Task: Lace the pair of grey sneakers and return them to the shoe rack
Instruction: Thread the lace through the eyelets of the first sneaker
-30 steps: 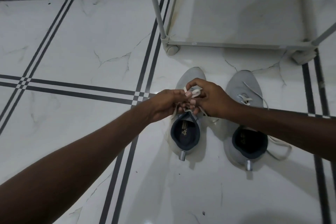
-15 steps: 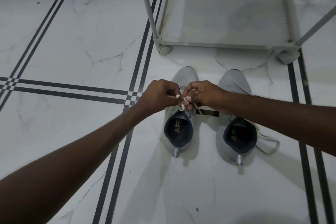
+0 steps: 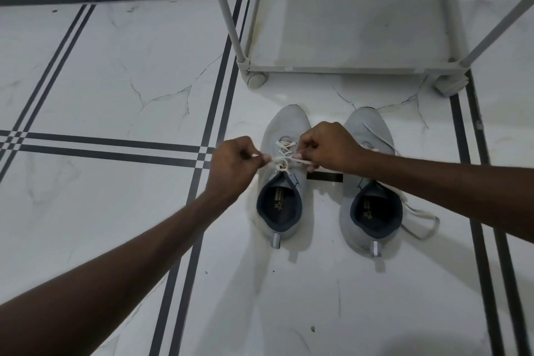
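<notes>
Viewing two grey sneakers side by side on the floor before the shoe rack. I note left hand and right hand each pinching the cream lace on the left-side shoe. The right forearm hides part of the other sneaker.

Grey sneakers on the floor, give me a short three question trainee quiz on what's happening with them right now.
1. True or false: both hands pull lace ends on the left sneaker.
2. Where does the right sneaker's lace lie? A) tied in a bow B) loose on the floor beside the shoe C) on the rack
3. Fill in: the shoe rack's bottom shelf holds ___ sneakers.

Key
1. True: the left hand and right hand each pinch a lace end over its knot.
2. B
3. No; both stand on the floor in front of it.
</notes>
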Action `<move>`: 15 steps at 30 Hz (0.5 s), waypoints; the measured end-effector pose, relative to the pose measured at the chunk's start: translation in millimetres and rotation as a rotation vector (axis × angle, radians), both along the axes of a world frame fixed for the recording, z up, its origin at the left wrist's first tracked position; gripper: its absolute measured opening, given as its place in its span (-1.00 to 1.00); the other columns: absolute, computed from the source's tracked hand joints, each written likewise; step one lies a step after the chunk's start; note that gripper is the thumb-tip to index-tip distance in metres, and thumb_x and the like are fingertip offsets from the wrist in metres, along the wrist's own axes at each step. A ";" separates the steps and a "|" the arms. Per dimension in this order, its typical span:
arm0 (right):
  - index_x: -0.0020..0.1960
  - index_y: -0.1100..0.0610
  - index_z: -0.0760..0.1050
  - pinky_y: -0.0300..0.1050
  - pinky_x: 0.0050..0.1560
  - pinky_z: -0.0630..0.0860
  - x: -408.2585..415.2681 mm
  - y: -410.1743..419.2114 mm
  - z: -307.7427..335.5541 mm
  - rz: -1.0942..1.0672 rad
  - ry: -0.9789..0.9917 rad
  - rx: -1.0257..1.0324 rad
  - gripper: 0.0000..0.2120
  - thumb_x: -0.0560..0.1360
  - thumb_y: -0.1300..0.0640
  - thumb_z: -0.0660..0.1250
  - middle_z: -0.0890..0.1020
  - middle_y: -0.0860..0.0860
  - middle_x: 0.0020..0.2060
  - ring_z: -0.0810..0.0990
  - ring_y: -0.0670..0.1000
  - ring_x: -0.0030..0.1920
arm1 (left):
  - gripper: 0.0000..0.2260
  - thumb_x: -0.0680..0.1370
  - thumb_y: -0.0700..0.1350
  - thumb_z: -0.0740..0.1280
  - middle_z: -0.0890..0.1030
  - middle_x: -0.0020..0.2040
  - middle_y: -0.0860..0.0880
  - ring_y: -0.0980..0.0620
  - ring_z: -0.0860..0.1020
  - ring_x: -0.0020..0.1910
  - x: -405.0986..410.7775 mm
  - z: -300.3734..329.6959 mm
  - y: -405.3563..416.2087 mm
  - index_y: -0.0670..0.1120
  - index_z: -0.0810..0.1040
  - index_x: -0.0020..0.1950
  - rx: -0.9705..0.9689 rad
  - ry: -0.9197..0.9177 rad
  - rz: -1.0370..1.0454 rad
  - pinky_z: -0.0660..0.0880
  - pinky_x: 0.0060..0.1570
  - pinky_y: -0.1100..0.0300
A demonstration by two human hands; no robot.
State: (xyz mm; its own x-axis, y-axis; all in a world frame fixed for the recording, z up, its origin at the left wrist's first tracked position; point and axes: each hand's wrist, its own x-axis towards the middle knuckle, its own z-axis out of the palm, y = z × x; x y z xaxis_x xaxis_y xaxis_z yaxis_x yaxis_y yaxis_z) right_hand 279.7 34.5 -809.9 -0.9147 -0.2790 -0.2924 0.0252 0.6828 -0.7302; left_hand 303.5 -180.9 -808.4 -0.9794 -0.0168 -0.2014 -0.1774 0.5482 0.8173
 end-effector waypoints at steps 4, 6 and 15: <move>-0.25 0.14 0.66 -0.19 -0.30 0.36 9.5 20.9 -18.0 0.185 0.275 0.279 -0.86 0.45 0.16 0.38 0.66 0.04 -0.42 0.59 0.00 -0.40 | -0.75 0.41 -0.16 0.52 0.68 -0.35 -0.14 -0.02 0.63 -0.35 18.2 -5.3 -26.9 -0.17 0.48 -0.35 0.110 -0.220 0.125 0.54 -0.28 0.10; -0.31 0.13 0.60 -0.16 -0.33 0.31 14.4 24.9 -26.5 0.289 0.354 0.359 -0.82 0.44 0.12 0.33 0.63 0.07 -0.43 0.57 0.12 -0.39 | -0.77 0.41 -0.21 0.52 0.67 -0.32 -0.20 -0.05 0.65 -0.34 24.6 -5.7 -29.9 -0.19 0.49 -0.33 0.176 -0.304 0.193 0.59 -0.28 0.10; -0.30 0.06 0.46 -0.13 -0.28 0.25 15.4 24.5 -23.1 0.378 0.305 0.516 -0.78 0.50 0.04 0.30 0.66 0.14 -0.30 0.60 0.19 -0.26 | -0.77 0.42 -0.22 0.52 0.64 -0.33 -0.17 -0.13 0.63 -0.30 23.2 -3.4 -37.1 -0.17 0.49 -0.32 0.154 -0.348 0.142 0.66 -0.13 0.00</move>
